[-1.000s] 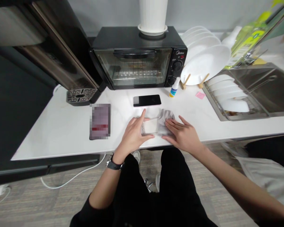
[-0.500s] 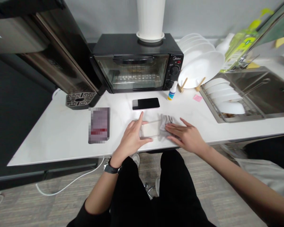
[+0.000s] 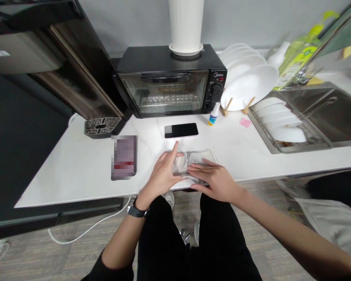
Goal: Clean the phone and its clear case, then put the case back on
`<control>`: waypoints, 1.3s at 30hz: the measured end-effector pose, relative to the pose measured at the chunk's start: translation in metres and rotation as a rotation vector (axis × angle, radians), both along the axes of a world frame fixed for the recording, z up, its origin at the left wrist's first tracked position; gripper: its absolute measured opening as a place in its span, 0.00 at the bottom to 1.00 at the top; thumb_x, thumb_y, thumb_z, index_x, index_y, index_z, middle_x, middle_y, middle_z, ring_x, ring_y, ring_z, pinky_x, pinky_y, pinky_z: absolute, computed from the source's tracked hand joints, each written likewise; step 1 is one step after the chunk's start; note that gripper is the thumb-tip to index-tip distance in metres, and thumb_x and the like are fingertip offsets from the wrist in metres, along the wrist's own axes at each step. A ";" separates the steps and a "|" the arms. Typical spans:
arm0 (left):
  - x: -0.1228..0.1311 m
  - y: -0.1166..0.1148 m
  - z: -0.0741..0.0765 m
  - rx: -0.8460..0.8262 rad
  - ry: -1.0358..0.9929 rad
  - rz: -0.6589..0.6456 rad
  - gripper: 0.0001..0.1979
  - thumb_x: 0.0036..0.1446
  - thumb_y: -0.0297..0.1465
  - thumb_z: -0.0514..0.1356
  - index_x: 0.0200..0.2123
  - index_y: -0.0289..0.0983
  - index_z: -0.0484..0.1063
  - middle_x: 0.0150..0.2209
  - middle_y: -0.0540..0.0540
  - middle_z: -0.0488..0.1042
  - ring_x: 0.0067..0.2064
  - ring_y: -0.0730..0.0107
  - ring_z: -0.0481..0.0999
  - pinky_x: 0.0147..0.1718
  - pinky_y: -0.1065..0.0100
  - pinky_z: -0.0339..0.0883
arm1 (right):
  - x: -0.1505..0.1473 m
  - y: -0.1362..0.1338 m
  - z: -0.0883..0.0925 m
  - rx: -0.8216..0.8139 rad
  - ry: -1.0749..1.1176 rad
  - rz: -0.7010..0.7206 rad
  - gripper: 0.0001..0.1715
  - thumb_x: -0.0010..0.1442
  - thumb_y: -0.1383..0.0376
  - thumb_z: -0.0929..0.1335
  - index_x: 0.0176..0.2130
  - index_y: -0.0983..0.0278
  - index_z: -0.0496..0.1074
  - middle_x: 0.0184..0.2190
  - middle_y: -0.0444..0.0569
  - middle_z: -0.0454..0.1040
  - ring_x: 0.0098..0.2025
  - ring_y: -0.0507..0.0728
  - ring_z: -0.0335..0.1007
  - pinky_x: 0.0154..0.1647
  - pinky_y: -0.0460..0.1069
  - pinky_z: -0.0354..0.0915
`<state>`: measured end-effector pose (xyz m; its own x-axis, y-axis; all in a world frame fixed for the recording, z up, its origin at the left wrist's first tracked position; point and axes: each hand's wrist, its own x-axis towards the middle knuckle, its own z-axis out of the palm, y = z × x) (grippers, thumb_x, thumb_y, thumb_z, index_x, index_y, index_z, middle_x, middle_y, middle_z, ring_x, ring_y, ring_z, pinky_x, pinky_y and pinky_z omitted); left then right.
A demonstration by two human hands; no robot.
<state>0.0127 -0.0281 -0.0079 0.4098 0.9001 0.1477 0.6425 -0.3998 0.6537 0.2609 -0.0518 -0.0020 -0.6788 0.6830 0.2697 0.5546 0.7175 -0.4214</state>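
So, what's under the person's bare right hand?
A crumpled grey cloth lies under the right hand, on a flat, pale rectangular case. The part of the case beneath the cloth is covered.

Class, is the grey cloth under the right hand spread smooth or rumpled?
Rumpled: creases show on the grey cloth beside the fingers of the right hand, which hides part of it.
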 end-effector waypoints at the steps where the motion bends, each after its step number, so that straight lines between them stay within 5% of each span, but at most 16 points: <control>1: 0.001 0.000 0.000 0.007 -0.007 -0.005 0.65 0.53 0.31 0.75 0.78 0.49 0.31 0.61 0.42 0.74 0.61 0.49 0.69 0.63 0.49 0.61 | 0.016 0.000 0.001 0.018 -0.020 -0.036 0.24 0.74 0.52 0.67 0.62 0.61 0.76 0.61 0.52 0.78 0.64 0.62 0.75 0.72 0.66 0.63; 6: 0.005 0.000 0.000 0.029 -0.010 0.010 0.67 0.51 0.36 0.77 0.78 0.50 0.32 0.61 0.43 0.75 0.61 0.47 0.70 0.63 0.46 0.60 | 0.044 0.012 -0.004 0.180 -0.124 -0.203 0.26 0.75 0.53 0.65 0.62 0.65 0.75 0.60 0.59 0.78 0.62 0.66 0.77 0.72 0.69 0.61; 11: 0.003 0.001 0.000 0.026 -0.018 0.014 0.64 0.54 0.35 0.76 0.79 0.48 0.32 0.61 0.41 0.75 0.61 0.48 0.70 0.63 0.48 0.62 | -0.021 0.015 -0.013 0.201 -0.076 -0.178 0.40 0.70 0.44 0.68 0.62 0.74 0.74 0.62 0.67 0.75 0.65 0.72 0.73 0.69 0.66 0.66; 15: 0.001 0.001 0.000 0.018 0.028 0.016 0.62 0.55 0.33 0.73 0.79 0.47 0.32 0.61 0.38 0.72 0.58 0.48 0.71 0.58 0.49 0.67 | -0.047 0.005 -0.008 0.069 0.005 -0.033 0.41 0.69 0.41 0.67 0.64 0.70 0.73 0.64 0.63 0.74 0.67 0.67 0.71 0.70 0.64 0.65; 19: 0.001 0.000 0.001 0.037 0.034 0.014 0.61 0.56 0.33 0.73 0.79 0.48 0.33 0.60 0.41 0.72 0.60 0.49 0.70 0.60 0.50 0.65 | -0.012 -0.001 0.000 -0.023 0.019 -0.010 0.29 0.73 0.48 0.66 0.64 0.61 0.73 0.63 0.53 0.76 0.66 0.62 0.73 0.73 0.65 0.61; 24: 0.004 0.000 0.001 0.032 0.013 0.012 0.63 0.54 0.35 0.76 0.78 0.50 0.35 0.62 0.43 0.74 0.61 0.50 0.69 0.63 0.50 0.61 | 0.035 0.007 -0.001 0.104 -0.051 -0.235 0.21 0.76 0.55 0.64 0.58 0.61 0.77 0.57 0.53 0.81 0.61 0.63 0.78 0.73 0.69 0.59; 28: 0.004 0.001 0.000 0.044 0.005 0.009 0.62 0.54 0.38 0.76 0.78 0.49 0.36 0.62 0.43 0.75 0.61 0.49 0.70 0.64 0.49 0.60 | 0.003 0.013 -0.009 0.172 -0.049 -0.326 0.31 0.73 0.49 0.67 0.60 0.69 0.76 0.60 0.64 0.78 0.63 0.69 0.75 0.69 0.68 0.64; 33: 0.001 0.001 0.000 0.032 0.030 0.009 0.59 0.57 0.36 0.73 0.79 0.45 0.37 0.61 0.38 0.72 0.60 0.48 0.71 0.59 0.51 0.65 | -0.048 0.003 -0.007 0.060 0.040 -0.071 0.36 0.69 0.43 0.68 0.62 0.67 0.75 0.61 0.60 0.77 0.66 0.66 0.72 0.70 0.64 0.65; 39: 0.003 -0.001 0.002 0.037 0.033 0.024 0.58 0.56 0.35 0.74 0.78 0.48 0.39 0.60 0.42 0.73 0.61 0.49 0.69 0.62 0.50 0.63 | 0.011 -0.001 0.004 0.011 -0.006 -0.156 0.21 0.75 0.53 0.65 0.58 0.59 0.77 0.59 0.51 0.80 0.63 0.62 0.76 0.70 0.65 0.64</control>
